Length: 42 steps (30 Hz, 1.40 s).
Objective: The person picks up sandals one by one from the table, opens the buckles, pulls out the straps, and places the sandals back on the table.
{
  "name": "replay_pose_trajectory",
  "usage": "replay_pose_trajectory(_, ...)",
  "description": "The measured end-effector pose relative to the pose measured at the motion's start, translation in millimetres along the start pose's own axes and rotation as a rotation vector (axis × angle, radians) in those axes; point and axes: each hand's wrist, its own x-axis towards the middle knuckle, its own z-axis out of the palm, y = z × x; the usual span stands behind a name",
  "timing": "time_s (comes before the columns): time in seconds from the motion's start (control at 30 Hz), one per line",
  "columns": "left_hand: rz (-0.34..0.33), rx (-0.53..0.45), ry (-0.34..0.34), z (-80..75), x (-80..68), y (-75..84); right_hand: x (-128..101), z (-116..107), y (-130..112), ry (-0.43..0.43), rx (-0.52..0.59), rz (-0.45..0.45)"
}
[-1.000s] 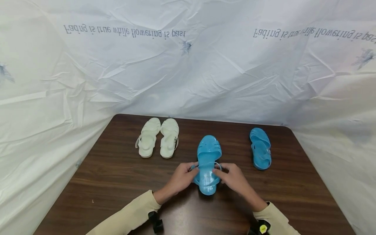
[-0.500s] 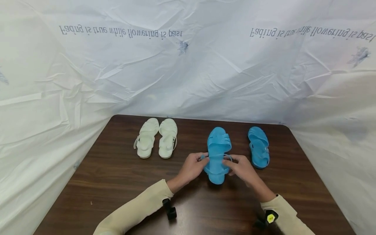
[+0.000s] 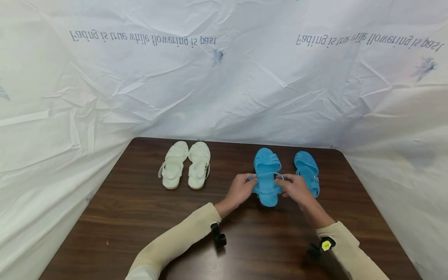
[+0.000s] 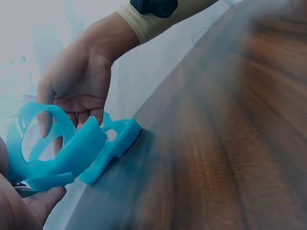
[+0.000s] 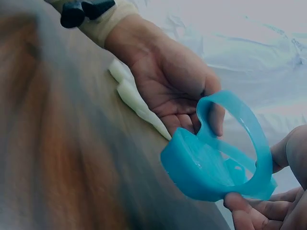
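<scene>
A: Fingers first: the left hand (image 3: 240, 189) has its fingertips curled onto the left side of the blue sandal (image 3: 266, 182), thumb hooked at the ankle strap (image 5: 240, 125). See it in the right wrist view?

B: Yes, and the right hand (image 3: 296, 188) pinches the other end of that strap loop, fingers curled under the heel. Both hands are gripping the same sandal.

A: Where does it sit?

B: Right of centre in the head view, toe pointing to the top of the frame, heel toward the person, sole at the brown table (image 3: 140, 217).

A: And around it?

B: The second blue sandal (image 3: 307, 171) lies just beside it, to the right, and the right hand's knuckles overlap its lower part from this angle. Whether they touch, I cannot tell.

A: Further out?

B: A white pair (image 3: 185, 169) sits side by side left of centre, well apart from the hands. A crumpled white sheet (image 3: 224, 77) with printed lettering fills the upper frame and both sides.
</scene>
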Motion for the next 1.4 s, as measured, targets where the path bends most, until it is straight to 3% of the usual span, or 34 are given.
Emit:
replay_pose_trajectory(0.63,-0.019,-0.056,0.037,41.2,52.8,-1.5,24,-44,7,0.028,0.005,0.096)
replay_pose_trajectory(0.97,-0.036,-0.057,0.05,56.8,69.8,-12.5,20,-60,9,0.061,-0.036,0.046)
replay_pose_trajectory(1.07,-0.054,-0.046,0.06,58.1,71.0,-14.8,17,-69,14,0.104,-0.098,-0.013)
replay_pose_trajectory(1.23,-0.081,-0.017,0.049,62.9,71.9,-16.6,14,-83,27,0.276,-0.286,-0.108)
replay_pose_trajectory(1.4,-0.121,-0.013,0.048,68.8,72.1,-19.8,17,-93,44,0.351,-0.377,-0.088)
